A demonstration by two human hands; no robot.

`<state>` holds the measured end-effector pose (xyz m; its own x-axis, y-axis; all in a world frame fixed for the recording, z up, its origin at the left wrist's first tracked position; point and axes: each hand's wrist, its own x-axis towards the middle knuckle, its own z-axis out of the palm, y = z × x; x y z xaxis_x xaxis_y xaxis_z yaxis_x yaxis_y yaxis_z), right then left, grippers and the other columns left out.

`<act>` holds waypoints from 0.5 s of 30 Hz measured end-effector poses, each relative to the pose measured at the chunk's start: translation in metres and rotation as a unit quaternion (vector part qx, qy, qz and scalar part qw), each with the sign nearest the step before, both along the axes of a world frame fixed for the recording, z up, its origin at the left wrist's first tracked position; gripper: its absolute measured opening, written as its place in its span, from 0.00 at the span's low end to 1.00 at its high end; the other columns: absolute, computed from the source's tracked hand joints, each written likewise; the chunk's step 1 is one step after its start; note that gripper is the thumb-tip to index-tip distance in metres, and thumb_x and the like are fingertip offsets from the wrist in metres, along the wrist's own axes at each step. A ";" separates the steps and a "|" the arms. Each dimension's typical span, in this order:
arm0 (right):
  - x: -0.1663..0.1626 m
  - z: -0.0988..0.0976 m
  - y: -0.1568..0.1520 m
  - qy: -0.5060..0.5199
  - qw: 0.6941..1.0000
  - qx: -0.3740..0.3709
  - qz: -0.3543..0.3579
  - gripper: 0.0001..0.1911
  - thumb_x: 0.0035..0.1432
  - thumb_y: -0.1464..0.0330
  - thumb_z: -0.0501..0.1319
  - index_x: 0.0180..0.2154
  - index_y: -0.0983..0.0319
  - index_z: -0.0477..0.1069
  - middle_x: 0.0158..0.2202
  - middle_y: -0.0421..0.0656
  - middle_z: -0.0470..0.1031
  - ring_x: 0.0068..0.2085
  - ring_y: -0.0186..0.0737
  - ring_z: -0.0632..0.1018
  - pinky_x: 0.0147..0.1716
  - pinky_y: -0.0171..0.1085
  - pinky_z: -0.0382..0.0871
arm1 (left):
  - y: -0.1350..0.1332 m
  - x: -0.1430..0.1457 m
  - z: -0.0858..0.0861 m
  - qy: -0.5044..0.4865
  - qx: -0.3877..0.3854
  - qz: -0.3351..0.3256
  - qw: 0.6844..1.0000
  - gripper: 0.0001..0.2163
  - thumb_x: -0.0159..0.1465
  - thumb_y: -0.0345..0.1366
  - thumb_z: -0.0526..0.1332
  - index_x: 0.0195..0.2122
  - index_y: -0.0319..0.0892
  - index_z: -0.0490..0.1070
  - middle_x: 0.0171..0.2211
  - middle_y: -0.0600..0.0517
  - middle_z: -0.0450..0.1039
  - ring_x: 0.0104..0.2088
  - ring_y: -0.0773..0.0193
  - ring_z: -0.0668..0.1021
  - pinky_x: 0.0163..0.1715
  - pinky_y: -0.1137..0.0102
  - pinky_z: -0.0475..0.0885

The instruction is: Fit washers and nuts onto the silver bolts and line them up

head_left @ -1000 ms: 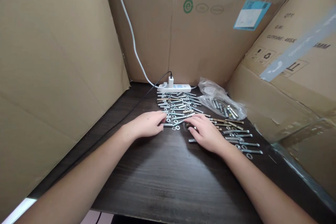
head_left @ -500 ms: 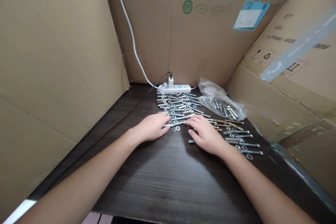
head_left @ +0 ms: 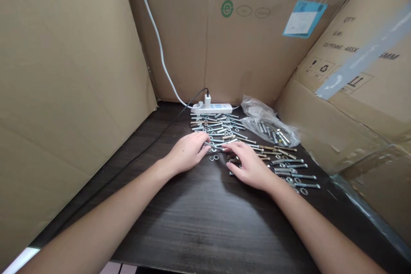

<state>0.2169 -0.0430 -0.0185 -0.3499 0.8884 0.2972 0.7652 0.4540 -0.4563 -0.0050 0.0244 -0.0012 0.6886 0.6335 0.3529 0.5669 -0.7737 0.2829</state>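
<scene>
My left hand (head_left: pixel 188 154) lies palm down on the dark table (head_left: pixel 199 218), its fingertips pinched on a silver bolt at the near edge of a spread of bolts and washers (head_left: pixel 221 130). My right hand (head_left: pixel 250 165) rests beside it, fingers curled over bolts at the same edge; what it holds, if anything, is hidden. Two loose washers (head_left: pixel 213 158) lie between the hands. More bolts and washers (head_left: pixel 293 171) are laid out right of my right hand.
A clear plastic bag (head_left: pixel 268 126) with bolts inside lies at the back right. A white power strip (head_left: pixel 213 108) with a white cable and a black lead sits at the back. Cardboard boxes (head_left: pixel 64 77) wall in the table on the left, back and right.
My left hand has slid a little to the right and forward, closer to my right hand. The right hand has barely shifted.
</scene>
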 end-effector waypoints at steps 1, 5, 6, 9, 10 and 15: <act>0.000 0.000 0.000 0.000 1.000 -0.002 0.003 0.25 0.53 0.71 0.59 0.55 0.59 0.64 0.48 0.49 0.70 0.51 0.46 0.70 0.53 0.49 0.63 | 0.000 0.000 0.000 -0.005 -0.002 0.002 1.000 0.04 0.66 0.35 0.54 0.38 0.41 0.65 0.38 0.51 0.71 0.38 0.62 0.74 0.38 0.67 0.68; -0.001 0.000 -0.001 -0.007 1.000 -0.011 0.009 0.24 0.53 0.70 0.60 0.54 0.60 0.65 0.51 0.50 0.68 0.53 0.48 0.68 0.54 0.49 0.62 | -0.002 0.002 0.000 -0.024 -0.011 0.011 1.000 0.04 0.66 0.34 0.54 0.38 0.41 0.66 0.35 0.51 0.71 0.37 0.62 0.73 0.37 0.68 0.68; -0.001 0.000 -0.001 -0.009 1.000 -0.013 0.009 0.24 0.54 0.70 0.60 0.54 0.60 0.66 0.51 0.50 0.67 0.54 0.48 0.67 0.54 0.49 0.62 | -0.002 0.002 0.000 -0.026 -0.014 0.012 0.999 0.04 0.66 0.34 0.54 0.38 0.41 0.66 0.35 0.51 0.71 0.37 0.62 0.73 0.37 0.68 0.68; -0.002 0.001 -0.002 -0.009 1.000 -0.019 0.014 0.24 0.54 0.70 0.60 0.54 0.59 0.66 0.51 0.50 0.68 0.54 0.47 0.67 0.54 0.49 0.62 | -0.003 0.003 -0.001 -0.013 -0.024 0.007 1.000 0.04 0.66 0.35 0.55 0.38 0.41 0.66 0.35 0.51 0.72 0.37 0.62 0.73 0.36 0.69 0.68; -0.003 0.001 -0.003 -0.008 1.000 -0.020 0.018 0.24 0.54 0.70 0.60 0.54 0.59 0.66 0.51 0.49 0.68 0.54 0.47 0.67 0.55 0.49 0.62 | -0.003 0.004 -0.002 -0.005 -0.028 0.002 1.000 0.04 0.65 0.35 0.55 0.38 0.41 0.66 0.35 0.51 0.72 0.37 0.62 0.74 0.36 0.69 0.67; -0.008 0.002 -0.006 0.001 0.999 -0.012 0.039 0.24 0.54 0.70 0.60 0.54 0.59 0.66 0.52 0.50 0.68 0.55 0.47 0.66 0.56 0.49 0.61 | -0.006 0.007 -0.005 0.018 -0.059 -0.023 0.998 0.04 0.65 0.34 0.56 0.38 0.42 0.68 0.36 0.52 0.73 0.38 0.62 0.74 0.37 0.69 0.68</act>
<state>0.2091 -0.0492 -0.0168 -0.4182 0.8651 0.2770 0.7274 0.5016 -0.4684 0.0025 0.0179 -0.0067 0.7289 0.6364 0.2526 0.5422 -0.7618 0.3546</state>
